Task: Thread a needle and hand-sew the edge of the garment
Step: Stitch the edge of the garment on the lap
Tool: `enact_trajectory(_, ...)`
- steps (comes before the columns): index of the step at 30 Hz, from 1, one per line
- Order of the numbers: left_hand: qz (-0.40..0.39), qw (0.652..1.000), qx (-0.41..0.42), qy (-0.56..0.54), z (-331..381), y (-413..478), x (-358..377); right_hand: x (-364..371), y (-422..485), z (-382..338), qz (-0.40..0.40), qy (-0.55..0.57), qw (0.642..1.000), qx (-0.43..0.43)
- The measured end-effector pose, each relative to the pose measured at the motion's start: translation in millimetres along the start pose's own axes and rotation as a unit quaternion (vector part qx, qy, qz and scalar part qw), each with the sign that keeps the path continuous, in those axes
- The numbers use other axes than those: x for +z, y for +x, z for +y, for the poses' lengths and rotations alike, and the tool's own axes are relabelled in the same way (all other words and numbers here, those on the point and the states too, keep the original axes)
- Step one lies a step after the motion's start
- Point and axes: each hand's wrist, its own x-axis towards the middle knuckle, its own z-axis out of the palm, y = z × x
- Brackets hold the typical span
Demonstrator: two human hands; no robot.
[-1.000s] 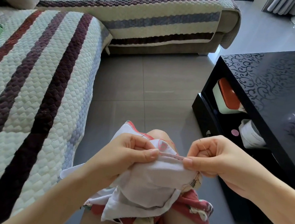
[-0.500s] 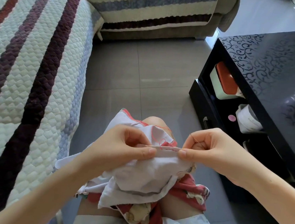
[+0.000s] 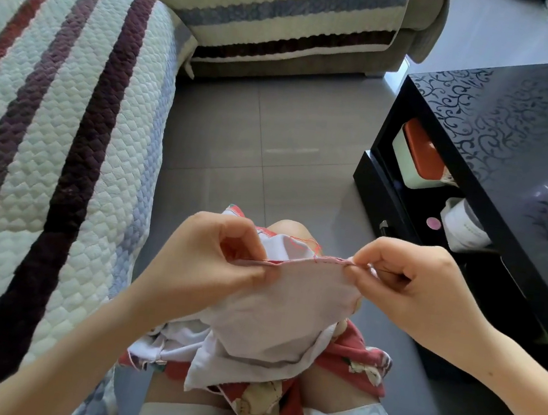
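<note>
Over the knee [image 3: 289, 230], held the garment [image 3: 288, 305] edge taut, running left to right; pinched its left end in left hand [image 3: 203, 267] fingers [image 3: 250, 273], its right end, beside the stitches [image 3: 324, 260], in right hand [image 3: 417, 294].

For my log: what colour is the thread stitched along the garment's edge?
Pinkish red; the thread on the garment shows best in the head view.

White-lined red garment [image 3: 273, 310], striped sofa cover [image 3: 51, 128].
</note>
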Motion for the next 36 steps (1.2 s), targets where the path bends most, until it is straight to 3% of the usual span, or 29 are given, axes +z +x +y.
enact_trajectory(5, -0.086, 0.995, -0.034, -0.033, 2.4, 4.8, 5.0, -7.6, 1.4, -0.3, 0.007, 0.011, 1.0, 0.021)
enact_trajectory(15, -0.064, 0.997, 0.022, 0.032, 6.9, 5.7, 5.0, -16.7, 3.9, -1.5, -0.007, 0.077, 0.993, 0.086)
enact_trajectory(21, -0.09, 0.994, 0.05, 0.043, 5.4, 4.9, 6.1, -22.3, 2.2, -1.4, -0.018, 0.12, 0.985, 0.123)
enact_trajectory(26, -0.097, 0.995, 0.011, 0.001, 12.2, 5.1, 7.4, -23.7, 3.9, -2.3, -0.025, 0.13, 0.982, 0.137)
enact_trajectory(32, -0.048, 0.998, -0.04, -0.024, 25.5, 4.6, 29.7, -24.1, 6.0, -3.2, -0.032, 0.135, 0.98, 0.146)
enact_trajectory(36, -0.064, 0.99, -0.086, -0.095, 24.8, 6.0, 31.9, -22.8, 5.1, -2.7, -0.046, 0.122, 0.98, 0.148)
